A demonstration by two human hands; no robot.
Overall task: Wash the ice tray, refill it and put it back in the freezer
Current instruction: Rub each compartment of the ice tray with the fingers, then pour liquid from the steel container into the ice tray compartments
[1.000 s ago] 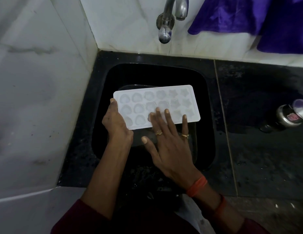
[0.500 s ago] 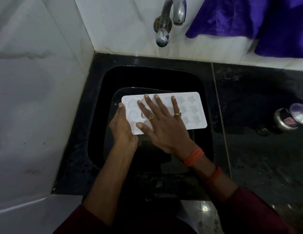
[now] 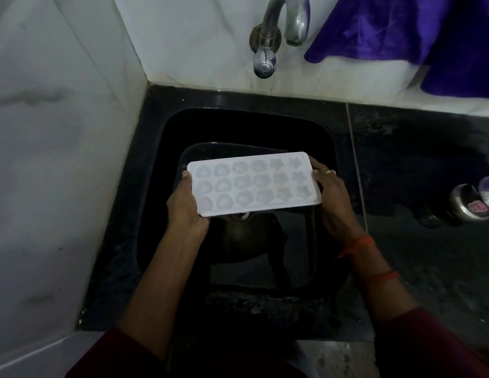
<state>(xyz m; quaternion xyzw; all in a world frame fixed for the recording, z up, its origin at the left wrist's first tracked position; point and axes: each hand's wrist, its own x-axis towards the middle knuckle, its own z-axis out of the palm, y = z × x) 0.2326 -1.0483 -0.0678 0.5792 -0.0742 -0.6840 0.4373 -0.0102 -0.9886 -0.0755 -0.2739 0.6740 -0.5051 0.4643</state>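
Observation:
A white ice tray (image 3: 254, 182) with heart, round and star moulds is held level over the black sink (image 3: 167, 148), moulds facing up. My left hand (image 3: 184, 207) grips its left end, with the fingers hidden underneath. At the tray's right end my right hand (image 3: 330, 192), which wears a ring, holds the edge. The steel tap (image 3: 268, 39) on the back wall stands above the sink, and I see no water running from it.
A dark pan or vessel (image 3: 249, 241) lies in the sink under the tray. A steel container (image 3: 470, 204) lies on the black counter at the right. Purple cloth (image 3: 401, 31) hangs on the back wall. White marble walls close off the left and back.
My right hand has left the top of the tray, where it lay flat on the moulds, and now holds the tray's right end. The left hand keeps its grip on the left end.

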